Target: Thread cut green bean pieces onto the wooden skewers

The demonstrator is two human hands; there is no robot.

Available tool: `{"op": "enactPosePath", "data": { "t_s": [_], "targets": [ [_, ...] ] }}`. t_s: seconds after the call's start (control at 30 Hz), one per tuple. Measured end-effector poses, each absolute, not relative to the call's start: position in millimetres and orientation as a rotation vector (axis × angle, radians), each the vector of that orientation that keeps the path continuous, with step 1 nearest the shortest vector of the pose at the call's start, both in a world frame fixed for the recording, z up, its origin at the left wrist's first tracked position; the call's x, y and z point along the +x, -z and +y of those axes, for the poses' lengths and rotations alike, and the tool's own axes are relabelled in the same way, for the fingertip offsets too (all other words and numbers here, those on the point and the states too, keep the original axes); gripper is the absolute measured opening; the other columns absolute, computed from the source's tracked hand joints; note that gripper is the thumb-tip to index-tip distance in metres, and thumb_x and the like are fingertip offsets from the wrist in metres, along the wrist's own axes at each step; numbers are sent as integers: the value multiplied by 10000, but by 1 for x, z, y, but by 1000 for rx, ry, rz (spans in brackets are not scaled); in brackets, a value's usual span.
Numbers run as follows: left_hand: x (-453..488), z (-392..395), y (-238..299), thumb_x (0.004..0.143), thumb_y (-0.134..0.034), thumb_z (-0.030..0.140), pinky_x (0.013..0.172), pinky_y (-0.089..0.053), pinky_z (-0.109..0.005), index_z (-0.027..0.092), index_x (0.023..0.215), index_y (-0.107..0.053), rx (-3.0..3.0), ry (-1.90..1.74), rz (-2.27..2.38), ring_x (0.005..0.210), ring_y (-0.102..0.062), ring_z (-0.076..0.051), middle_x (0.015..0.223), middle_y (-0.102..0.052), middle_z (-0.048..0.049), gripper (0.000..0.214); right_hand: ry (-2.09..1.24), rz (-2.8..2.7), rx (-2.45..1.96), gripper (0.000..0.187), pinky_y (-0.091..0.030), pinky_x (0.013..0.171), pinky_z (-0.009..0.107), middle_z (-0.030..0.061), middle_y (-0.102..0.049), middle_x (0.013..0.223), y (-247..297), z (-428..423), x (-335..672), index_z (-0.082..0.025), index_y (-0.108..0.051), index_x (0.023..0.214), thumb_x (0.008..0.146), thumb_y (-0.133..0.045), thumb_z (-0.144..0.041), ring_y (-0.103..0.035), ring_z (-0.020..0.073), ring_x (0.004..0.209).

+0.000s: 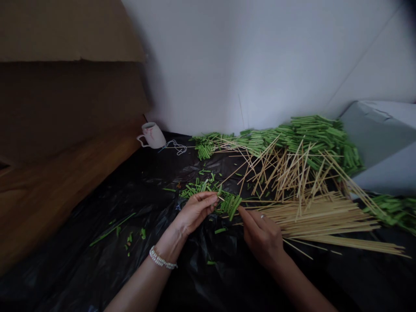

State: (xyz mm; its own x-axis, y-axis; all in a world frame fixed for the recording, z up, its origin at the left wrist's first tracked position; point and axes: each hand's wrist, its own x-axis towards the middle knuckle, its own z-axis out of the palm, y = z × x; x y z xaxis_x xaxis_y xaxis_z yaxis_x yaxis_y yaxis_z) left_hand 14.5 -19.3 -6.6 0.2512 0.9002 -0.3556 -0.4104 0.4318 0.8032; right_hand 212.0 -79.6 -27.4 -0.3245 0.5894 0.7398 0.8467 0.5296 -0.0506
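Note:
My left hand (199, 211), with a beaded bracelet (161, 258) on the wrist, is closed in a pinch. A green bean piece (220, 190) shows at its fingertips, beside the pale tip of a bamboo skewer (221, 198). Several cut green bean pieces (230, 205) sit side by side in a row along this skewer, between my two hands. My right hand (264, 236), wearing a ring, is closed at the right end of the row; its fingers hide most of the skewer there. Loose bean pieces (195, 188) lie just behind my left hand.
A pile of loose skewers (320, 216) lies right of my right hand. Behind it, filled rows of green beans (325, 134) are stacked against the white wall (208, 65). A white mug (154, 136) and thin cord (178, 147) stand back left on black plastic sheeting (107, 268).

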Motion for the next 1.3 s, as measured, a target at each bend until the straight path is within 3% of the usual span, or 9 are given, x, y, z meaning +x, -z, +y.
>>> {"op": "enactPosePath", "data": {
  "t_s": [0.2,0.37,0.57,0.73,0.83,1.03,1.3],
  "targets": [
    [21,-25,9,603,-873,275,700,-464,-197,143,732,-738,672,-920,932,729,-611,-87,821,-697,-18,229,462,-2070,-1162,286,-374,595,289,46,-683,764,28,-80,210,-90,-617,1136,910,-446,-56,-576,136,637],
    [21,-24,10,713,-791,329,788,-478,-262,180,998,-737,974,-1023,1009,810,-620,-135,888,-696,-38,327,477,-2066,-1169,268,-373,612,286,43,-686,770,24,-79,210,-102,-623,1128,913,-467,-69,-578,135,658],
    [18,-24,-1,758,-724,226,811,-497,-315,216,1073,-705,1537,-1245,1106,992,-600,-205,1095,-642,-83,316,546,-2103,-1163,273,-357,614,298,44,-684,790,23,-80,212,-94,-620,1134,903,-479,-60,-551,137,654],
    [20,-28,-4,800,-651,136,993,-426,-393,255,1069,-710,1980,-1279,1155,1091,-569,-207,1151,-608,-71,300,532,-2176,-1134,301,-367,645,304,59,-670,798,24,-81,212,-71,-603,1165,905,-454,-47,-553,149,697],
    [21,-30,-2,803,-648,124,986,-436,-399,267,1097,-695,2095,-1322,1182,1102,-558,-205,1191,-584,-68,331,538,-2182,-1135,307,-363,637,305,58,-664,796,24,-82,211,-71,-600,1170,910,-439,-43,-546,148,697],
    [22,-32,0,836,-629,145,877,-488,-375,247,895,-741,2176,-1375,1184,1035,-586,-211,1092,-619,-70,163,534,-2171,-1124,293,-364,636,298,46,-653,762,22,-82,210,-80,-614,1154,906,-460,-48,-541,139,677],
    [21,-34,-2,837,-660,211,831,-481,-372,260,848,-748,2208,-1393,1259,911,-589,-201,952,-654,-57,102,416,-2169,-1181,328,-377,580,276,25,-660,762,25,-83,209,-130,-621,1169,886,-467,-71,-558,112,623]
  ]
}}
